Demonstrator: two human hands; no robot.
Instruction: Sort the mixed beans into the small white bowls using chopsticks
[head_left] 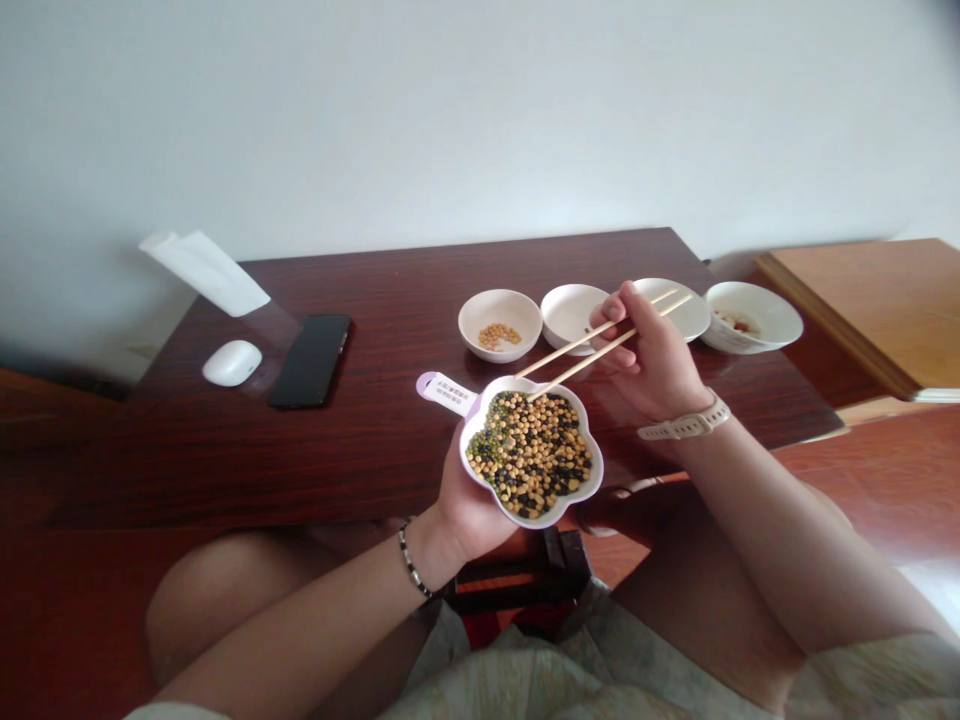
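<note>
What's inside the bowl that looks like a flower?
The flower bowl holds yellow beans, black beans and little green beans. The top ones cover the bottom, so what lies underneath can't be seen.

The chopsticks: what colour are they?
The chopsticks are pale yellowish tan, clearest in the head view.

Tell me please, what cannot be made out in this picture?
All in the head view:
Left hand: fingertips hidden beneath the flower-shaped bowl.
Second bowl in the row: contents partly hidden by the right hand.
Handle label: print too small to read.
Rightmost bowl: contents too blurred to identify.
Light wooden surface: cut off by right edge.
</note>
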